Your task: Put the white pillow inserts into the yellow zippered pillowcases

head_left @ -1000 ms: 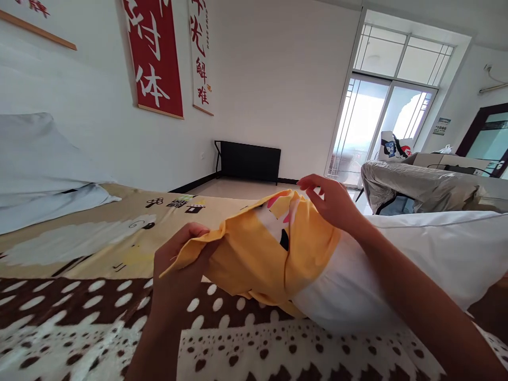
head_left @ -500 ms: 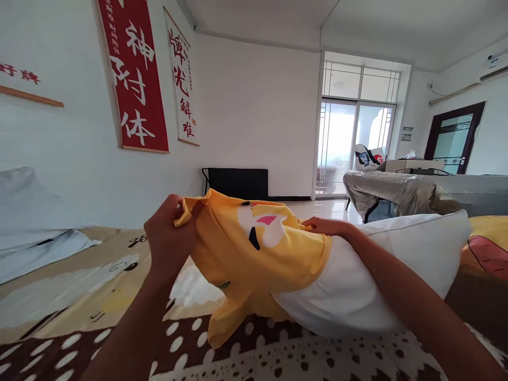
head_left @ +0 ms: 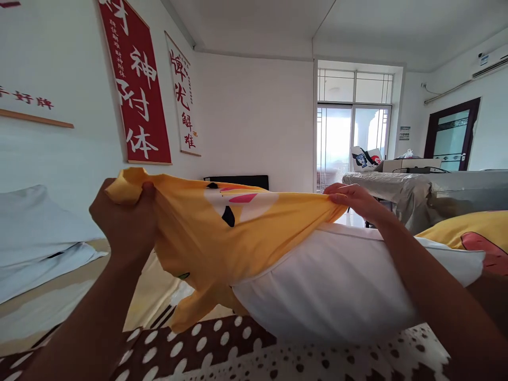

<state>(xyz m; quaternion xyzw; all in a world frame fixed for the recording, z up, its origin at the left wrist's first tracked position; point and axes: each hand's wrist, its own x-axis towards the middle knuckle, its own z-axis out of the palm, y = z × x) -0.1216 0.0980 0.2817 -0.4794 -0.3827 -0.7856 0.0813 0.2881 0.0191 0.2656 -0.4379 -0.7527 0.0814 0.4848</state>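
Note:
A yellow pillowcase with a white, pink and black print is stretched between my two hands. At its left end my left hand is closed in a fist around the bunched cloth. My right hand pinches the upper edge near the pillowcase's opening. A white pillow sits partly inside the yellow cloth, its right part uncovered below my right forearm. A yellow corner of the cloth hangs down at the lower left. How far the pillow reaches inside is hidden.
Beneath lies a brown bedspread with white dots. A light cloth is at the left, a yellow printed cushion at the right. Behind stand a plastic-covered piece of furniture and a black panel by the wall.
My left hand has moved left and up, pulling the yellow cloth with it. My right hand has moved right and up along the edge, and the cloth is now stretched tighter.

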